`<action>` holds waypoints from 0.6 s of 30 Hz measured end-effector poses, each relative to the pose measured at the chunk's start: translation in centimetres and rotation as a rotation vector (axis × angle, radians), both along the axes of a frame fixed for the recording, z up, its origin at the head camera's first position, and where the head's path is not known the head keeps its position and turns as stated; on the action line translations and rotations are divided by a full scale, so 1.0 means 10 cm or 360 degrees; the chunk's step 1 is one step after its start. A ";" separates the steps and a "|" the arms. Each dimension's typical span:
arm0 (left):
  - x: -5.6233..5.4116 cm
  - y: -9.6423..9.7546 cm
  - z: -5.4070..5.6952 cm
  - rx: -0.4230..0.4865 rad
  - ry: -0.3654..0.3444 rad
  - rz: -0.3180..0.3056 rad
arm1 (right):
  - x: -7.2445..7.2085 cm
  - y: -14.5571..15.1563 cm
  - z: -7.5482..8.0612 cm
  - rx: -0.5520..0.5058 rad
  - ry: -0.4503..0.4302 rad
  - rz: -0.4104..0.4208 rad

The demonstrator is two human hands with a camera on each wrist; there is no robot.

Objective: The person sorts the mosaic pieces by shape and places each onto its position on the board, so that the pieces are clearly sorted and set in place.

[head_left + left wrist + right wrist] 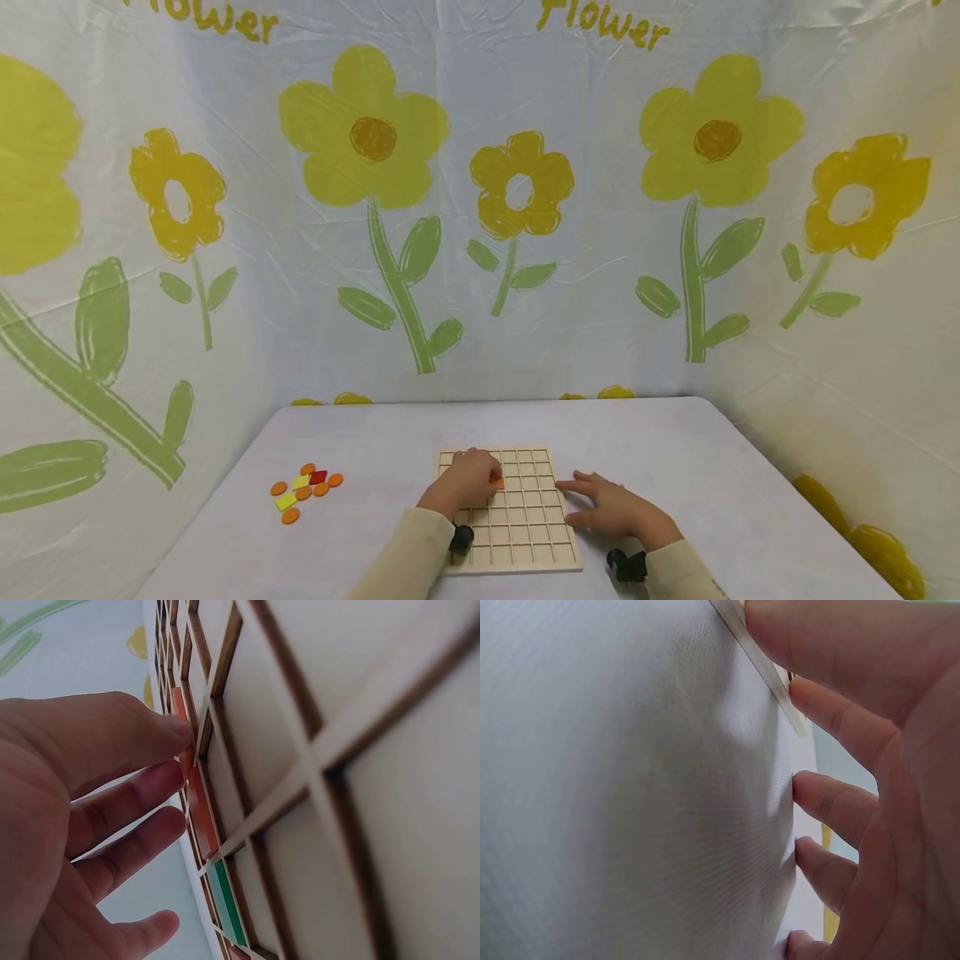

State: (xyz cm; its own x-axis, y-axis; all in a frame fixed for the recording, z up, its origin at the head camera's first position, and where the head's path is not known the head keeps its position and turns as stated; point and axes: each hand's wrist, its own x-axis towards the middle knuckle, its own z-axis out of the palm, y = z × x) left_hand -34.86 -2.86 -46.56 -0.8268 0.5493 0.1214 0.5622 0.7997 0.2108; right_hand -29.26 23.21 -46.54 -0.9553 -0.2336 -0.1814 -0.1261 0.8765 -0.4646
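A pale wooden board (519, 533) with a raised grid of square cells lies on the table. Over its far left part, my left hand (467, 479) pinches a small orange tile (178, 703) between thumb and index finger, low against the grid. Just past it, a reddish-orange tile (201, 810) and a green tile (227, 901) sit in cells, mostly behind the hand in the head view. My right hand (613, 507) rests at the board's right side, fingers spread. Its thumb and index fingertip touch the board's edge; the other fingertips meet the tabletop.
Left of the board lie loose pieces: several orange discs (290, 516), yellow squares (286, 502) and a red square (318, 477). Dark wrist devices (627, 567) sit at both cuffs. A flower-printed curtain (480, 350) surrounds the white table (375, 433).
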 end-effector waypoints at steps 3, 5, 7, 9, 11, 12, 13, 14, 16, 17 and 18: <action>0.01 0.02 0.02 -0.0010 -0.0042 0.0028 | -0.01 0.00 -0.02 0.0002 -0.0003 -0.0018; 0.00 0.01 0.00 -0.0014 -0.0047 0.0042 | -0.01 0.00 -0.03 0.0007 -0.0009 -0.0026; 0.01 0.01 0.00 -0.0003 -0.0047 0.0049 | -0.02 0.00 -0.04 0.0009 -0.0013 -0.0031; 0.02 -0.01 0.00 0.0015 -0.0042 0.0054 | -0.02 0.00 -0.04 0.0006 -0.0020 -0.0033; 0.04 -0.03 0.00 0.0041 -0.0029 0.0050 | -0.02 0.00 -0.04 0.0007 -0.0019 -0.0030; 0.04 -0.04 0.00 0.0052 -0.0016 0.0047 | -0.02 0.00 -0.04 0.0006 -0.0018 -0.0026; 0.04 -0.06 0.00 0.0063 -0.0011 0.0045 | -0.02 0.00 -0.03 0.0006 -0.0017 -0.0023; 0.05 -0.07 0.00 0.0083 -0.0016 0.0043 | -0.02 0.00 -0.03 0.0004 -0.0016 -0.0019; 0.05 -0.10 0.01 0.0114 -0.0021 0.0040 | -0.02 0.00 -0.03 0.0009 -0.0004 -0.0008; 0.05 -0.12 0.02 0.0130 -0.0032 0.0043 | -0.02 0.01 -0.03 0.0011 0.0001 -0.0003; 0.05 -0.14 0.03 0.0135 -0.0041 0.0047 | -0.02 0.01 -0.03 0.0012 0.0006 0.0001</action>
